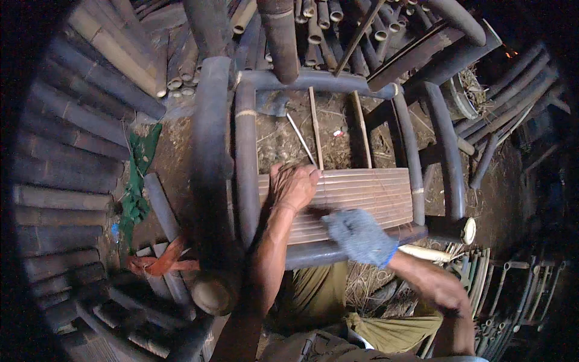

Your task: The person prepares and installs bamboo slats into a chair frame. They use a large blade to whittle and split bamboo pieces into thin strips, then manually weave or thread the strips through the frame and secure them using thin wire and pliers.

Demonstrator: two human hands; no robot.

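Single head view, fisheye, looking steeply down, close over bamboo frame [247,151]; edges bend outward.

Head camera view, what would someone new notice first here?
At centre, a dark bamboo frame carries a panel of pale slats. The bare left hand presses on the panel's left end, and the right hand, in a grey glove, rests on its near edge. Stacks of dark bamboo poles ring the scene.
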